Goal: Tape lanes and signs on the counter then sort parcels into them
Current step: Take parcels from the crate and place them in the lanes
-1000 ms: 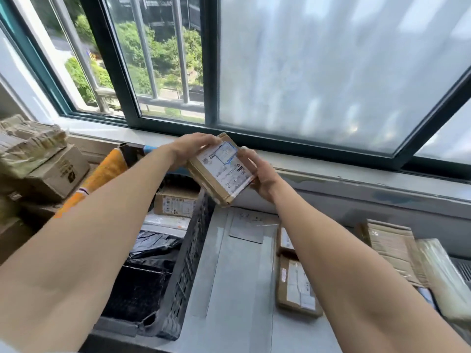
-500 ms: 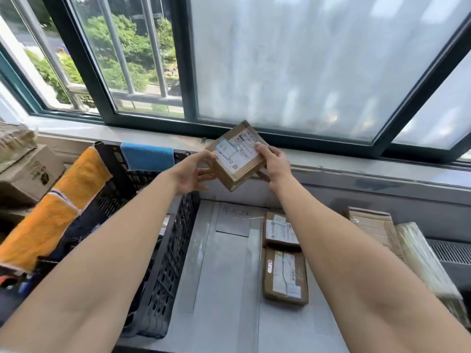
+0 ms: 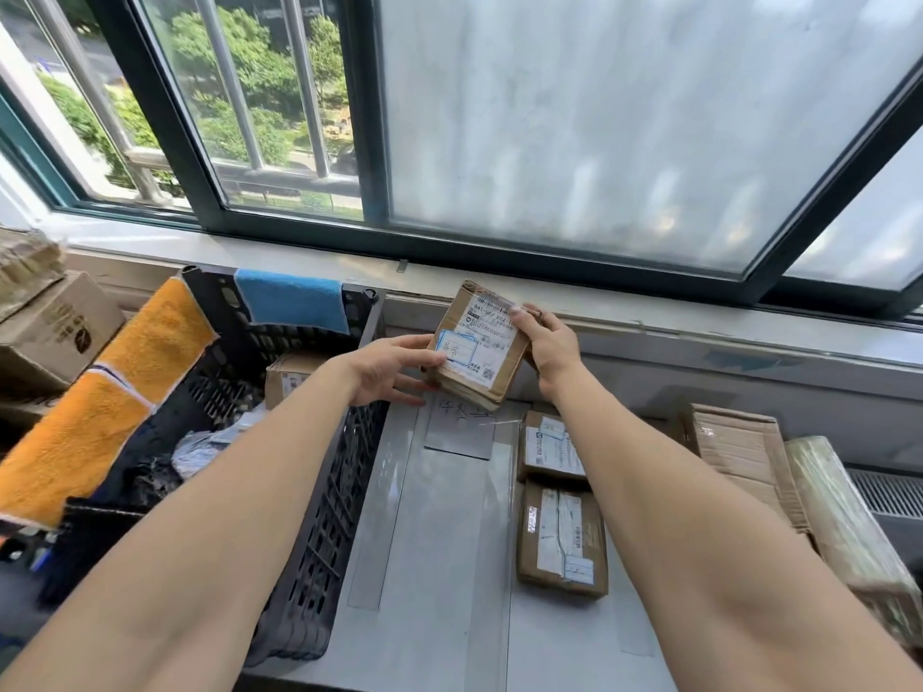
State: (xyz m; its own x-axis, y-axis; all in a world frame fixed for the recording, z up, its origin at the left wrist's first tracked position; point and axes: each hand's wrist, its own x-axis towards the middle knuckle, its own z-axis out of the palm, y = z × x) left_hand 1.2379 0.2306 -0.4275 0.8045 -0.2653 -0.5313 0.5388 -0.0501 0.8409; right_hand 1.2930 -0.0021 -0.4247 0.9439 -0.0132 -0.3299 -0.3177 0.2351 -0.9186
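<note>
A: What's in the crate (image 3: 319,516)?
B: It's black slotted plastic, holding a cardboard box (image 3: 289,377) and crumpled bags (image 3: 200,449). A fuzzy orange towel (image 3: 100,402) drapes its rim.
A: And the parcel (image 3: 474,352)?
B: Flat brown cardboard, held above the grey counter (image 3: 439,541). The left hand (image 3: 394,369) pinches its left edge; the right hand (image 3: 547,344) curls round its right.

Under the fingers (image 3: 522,317) and the held parcel (image 3: 477,347), a bare lane of desk (image 3: 439,541) runs open toward the person, with only the flat paper sign (image 3: 462,427) on it. The black crate (image 3: 319,541) walls off the left and a row of parcels (image 3: 562,536) blocks the right. The window ledge (image 3: 649,337) closes the space just behind.
</note>
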